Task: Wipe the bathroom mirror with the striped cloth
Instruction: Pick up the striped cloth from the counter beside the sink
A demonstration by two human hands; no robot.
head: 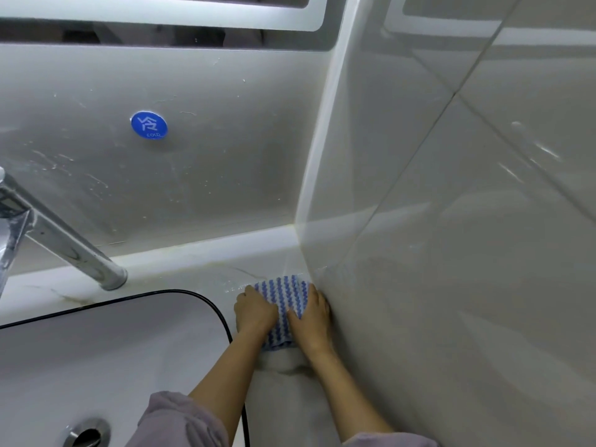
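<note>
The blue and white striped cloth (285,296) lies on the white counter in the corner where the back wall meets the right tiled wall. My left hand (254,312) rests on the cloth's left edge with its fingers curled onto the fabric. My right hand (311,314) lies flat on the cloth's right side, fingers straight, close against the right wall. The mirror (161,27) hangs high on the back wall, and only its lower lit edge shows at the top of the view.
A chrome faucet (61,240) slants across the left. The sink basin (96,350) with a black rim and a drain (85,435) fills the lower left. A blue round "cold" sticker (149,125) sits on the splashed back wall. Glossy tiles (467,221) close off the right.
</note>
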